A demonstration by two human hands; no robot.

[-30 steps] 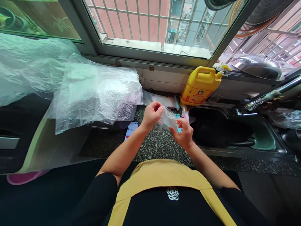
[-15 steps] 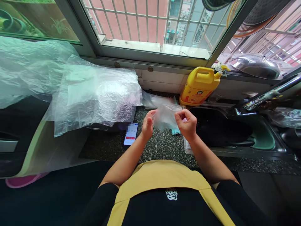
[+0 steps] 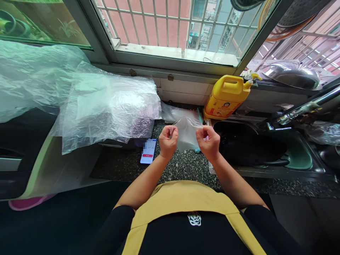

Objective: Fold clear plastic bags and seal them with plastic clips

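Observation:
A small clear plastic bag hangs stretched between my two hands above the speckled counter. My left hand pinches the bag's left top edge. My right hand pinches its right top edge. Both hands are curled into loose fists, held level about a hand's width apart. More clear bags lie on the counter just behind the held one.
A phone with a lit screen lies left of my left hand. A yellow jug stands at the back right beside a sink holding a dark pan. Large plastic sheets cover the left side. A tap reaches over the sink.
A second ago my left hand was raised and my right lower on the bag. Both hands have come level and pulled the bag's top edge apart between them.

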